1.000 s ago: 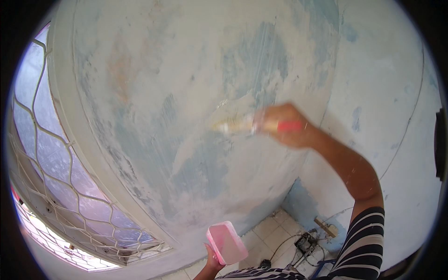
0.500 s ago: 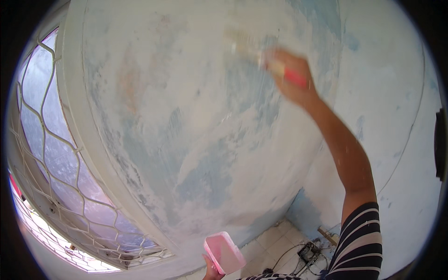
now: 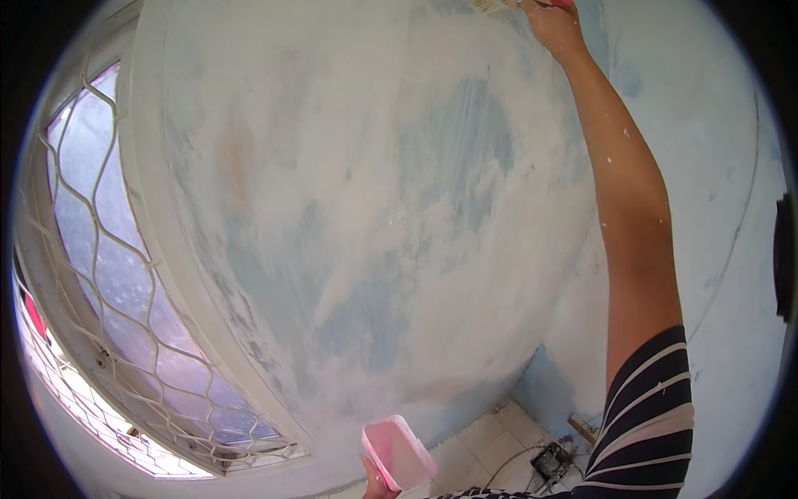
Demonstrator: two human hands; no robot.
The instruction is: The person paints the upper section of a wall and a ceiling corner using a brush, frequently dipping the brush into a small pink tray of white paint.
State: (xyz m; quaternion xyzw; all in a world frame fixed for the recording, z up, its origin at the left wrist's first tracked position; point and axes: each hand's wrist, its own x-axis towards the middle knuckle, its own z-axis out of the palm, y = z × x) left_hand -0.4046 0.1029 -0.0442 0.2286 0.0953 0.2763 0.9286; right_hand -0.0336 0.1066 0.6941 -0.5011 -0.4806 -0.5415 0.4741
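My right hand (image 3: 555, 29) is raised high at the top of the view, closed round a paintbrush whose pale bristles (image 3: 492, 7) rest at the wall; part of its red handle shows by the fingers. White specks dot the outstretched forearm. In front of me the wall (image 3: 349, 191) is streaked with whitish paint over light blue patches. Low in the middle, my left hand (image 3: 378, 482) grips a pink plastic tub (image 3: 399, 453) by its left side. Pale paint coats the inside of the tub.
A window with a cream wire grille (image 3: 154, 274) curves along the left. Below on the right, tiled floor (image 3: 470, 449) meets the wall corner, where a dark device with cables (image 3: 550, 464) sits beside a piece of wood (image 3: 582, 428). A dark object (image 3: 783, 258) is at the right edge.
My right hand has moved up with the paintbrush, from the upper middle of the wall to the top edge of the view. My left hand and the tub have stayed nearly still.
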